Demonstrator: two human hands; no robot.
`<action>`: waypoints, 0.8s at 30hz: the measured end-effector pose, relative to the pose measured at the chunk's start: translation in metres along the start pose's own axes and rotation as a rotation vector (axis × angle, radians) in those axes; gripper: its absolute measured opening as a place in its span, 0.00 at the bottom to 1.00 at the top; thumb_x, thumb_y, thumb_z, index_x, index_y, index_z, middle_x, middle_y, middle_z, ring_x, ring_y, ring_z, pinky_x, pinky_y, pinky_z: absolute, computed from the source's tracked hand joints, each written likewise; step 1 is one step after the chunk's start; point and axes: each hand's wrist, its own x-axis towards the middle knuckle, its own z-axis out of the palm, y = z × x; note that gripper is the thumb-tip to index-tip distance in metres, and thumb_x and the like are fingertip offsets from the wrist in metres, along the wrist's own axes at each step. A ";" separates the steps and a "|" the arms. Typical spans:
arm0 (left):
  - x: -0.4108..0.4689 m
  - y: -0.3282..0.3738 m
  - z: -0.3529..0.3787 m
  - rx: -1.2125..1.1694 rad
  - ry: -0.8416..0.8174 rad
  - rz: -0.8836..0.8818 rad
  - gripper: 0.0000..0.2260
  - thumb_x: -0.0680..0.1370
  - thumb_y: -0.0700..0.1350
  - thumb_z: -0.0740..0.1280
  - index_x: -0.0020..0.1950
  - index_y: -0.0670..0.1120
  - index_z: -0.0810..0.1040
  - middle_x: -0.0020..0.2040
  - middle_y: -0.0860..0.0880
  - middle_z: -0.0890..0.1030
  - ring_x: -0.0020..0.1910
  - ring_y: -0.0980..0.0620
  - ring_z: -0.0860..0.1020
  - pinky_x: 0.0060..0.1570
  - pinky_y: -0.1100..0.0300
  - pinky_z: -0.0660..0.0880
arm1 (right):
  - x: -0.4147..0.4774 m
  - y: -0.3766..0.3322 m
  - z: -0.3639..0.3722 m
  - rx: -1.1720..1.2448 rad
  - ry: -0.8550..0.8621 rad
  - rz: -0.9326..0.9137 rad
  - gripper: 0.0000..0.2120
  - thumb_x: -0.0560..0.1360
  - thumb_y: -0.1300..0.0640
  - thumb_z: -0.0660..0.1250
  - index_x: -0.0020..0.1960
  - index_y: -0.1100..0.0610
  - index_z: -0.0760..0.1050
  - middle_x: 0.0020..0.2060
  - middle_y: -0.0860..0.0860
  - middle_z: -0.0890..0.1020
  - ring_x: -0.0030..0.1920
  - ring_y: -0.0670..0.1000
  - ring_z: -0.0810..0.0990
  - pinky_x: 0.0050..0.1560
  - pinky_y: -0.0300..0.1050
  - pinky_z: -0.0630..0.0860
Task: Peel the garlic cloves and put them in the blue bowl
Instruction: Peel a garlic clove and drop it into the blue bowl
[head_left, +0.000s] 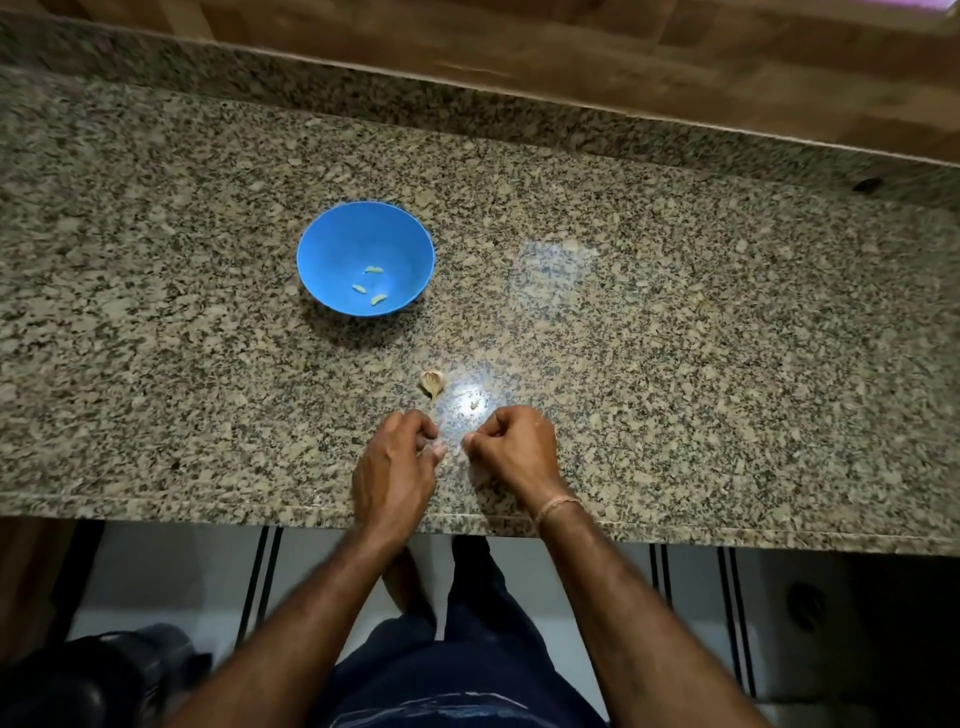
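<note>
Left grip (397, 460), right grip (511, 446) curled; bowl (332, 228) holds three cloves (373, 269).

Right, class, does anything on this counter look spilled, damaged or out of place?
Nothing much. The blue bowl stands upright with three peeled cloves inside; a garlic piece and small scrap lie loose on the counter nearby, normal for peeling.

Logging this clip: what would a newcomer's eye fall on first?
The blue bowl stands out on the speckled counter, three peeled cloves inside. Near the front edge the left hand and right hand are curled close together; a garlic piece lies just beyond them.
</note>
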 end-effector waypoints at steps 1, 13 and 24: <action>0.001 0.000 0.000 -0.008 -0.003 -0.013 0.08 0.78 0.49 0.75 0.52 0.54 0.77 0.46 0.59 0.74 0.41 0.56 0.75 0.32 0.63 0.62 | 0.003 0.002 0.000 0.016 -0.003 0.020 0.10 0.71 0.54 0.81 0.36 0.54 0.83 0.33 0.47 0.85 0.37 0.45 0.85 0.42 0.41 0.83; 0.002 0.001 0.003 0.028 -0.009 -0.041 0.09 0.78 0.47 0.75 0.52 0.54 0.76 0.46 0.58 0.73 0.43 0.55 0.74 0.33 0.63 0.61 | 0.000 -0.001 0.003 -0.012 0.050 0.049 0.09 0.72 0.60 0.80 0.36 0.55 0.82 0.29 0.47 0.84 0.30 0.43 0.84 0.35 0.37 0.82; -0.001 0.007 -0.003 0.013 -0.034 -0.022 0.07 0.78 0.46 0.75 0.52 0.54 0.78 0.47 0.58 0.75 0.45 0.55 0.76 0.36 0.61 0.64 | -0.001 -0.010 0.010 -0.072 0.097 0.099 0.05 0.71 0.59 0.79 0.40 0.55 0.83 0.35 0.47 0.85 0.40 0.46 0.84 0.40 0.42 0.83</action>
